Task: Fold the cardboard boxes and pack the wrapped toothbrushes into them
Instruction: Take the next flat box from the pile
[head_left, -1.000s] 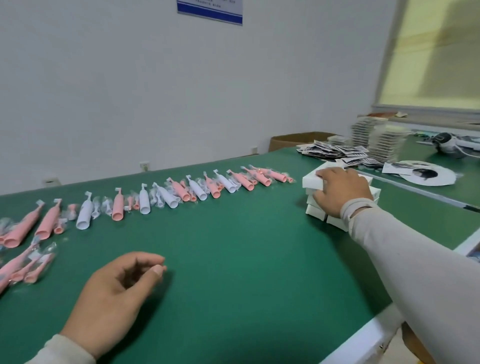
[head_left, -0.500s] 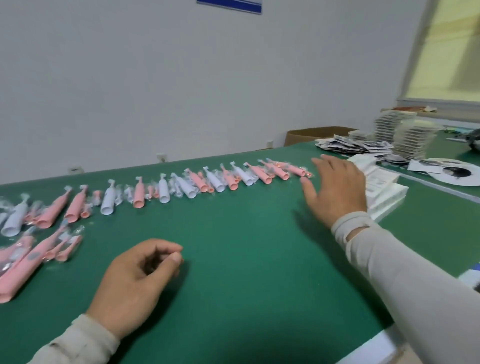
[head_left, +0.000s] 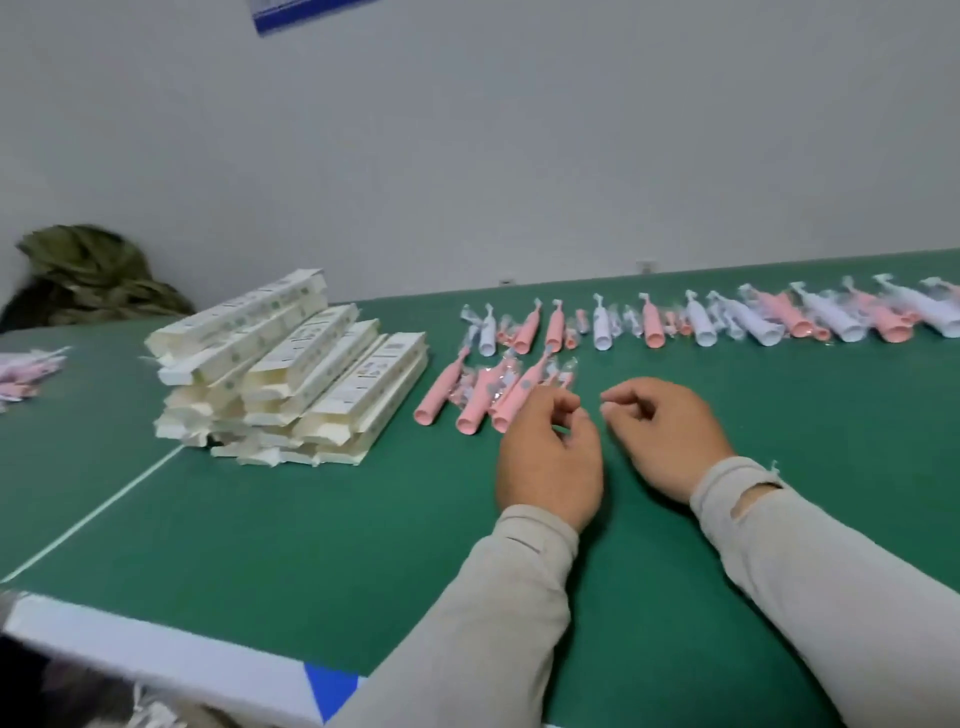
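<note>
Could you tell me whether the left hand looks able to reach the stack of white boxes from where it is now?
Probably yes. The left hand holds nothing, and the stack of white boxes lies to its left, with only bare green table between them.

Small packing workshop: green worktable (head_left: 260, 545) (rows of wrapped toothbrushes (head_left: 701, 325), stacked boxes (head_left: 291, 374)).

Two empty hands (head_left: 550, 457) (head_left: 667, 441) beside wrapped toothbrushes (head_left: 483, 397), stacked boxes (head_left: 291, 374)
</note>
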